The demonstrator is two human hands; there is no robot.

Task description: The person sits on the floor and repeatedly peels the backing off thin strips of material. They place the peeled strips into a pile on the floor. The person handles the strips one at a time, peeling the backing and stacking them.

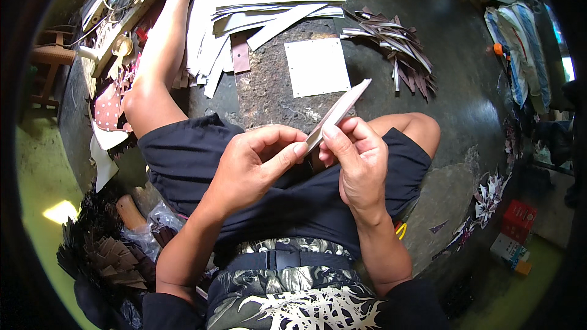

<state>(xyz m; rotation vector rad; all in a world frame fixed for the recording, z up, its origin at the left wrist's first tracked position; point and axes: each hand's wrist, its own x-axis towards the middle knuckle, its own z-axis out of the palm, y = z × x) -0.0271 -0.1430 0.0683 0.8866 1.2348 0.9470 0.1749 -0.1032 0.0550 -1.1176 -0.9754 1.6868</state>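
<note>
Above my lap, both hands hold a narrow folded strip of thin sheet material, pale outside with a brownish layer along one edge. My left hand pinches its lower end between thumb and fingertips. Higher up, my right hand grips the same strip, thumb on top, while its far end points up and right. Just beyond lies a rough stone block bearing a white square sheet with small holes near its edges. A small brown piece rests at the block's left edge.
Long white strips are stacked behind the block. Right of them lies a heap of brown-and-white strips. Dark scraps and a plastic bag sit at lower left. Blue-and-white sacks and a red box are at right.
</note>
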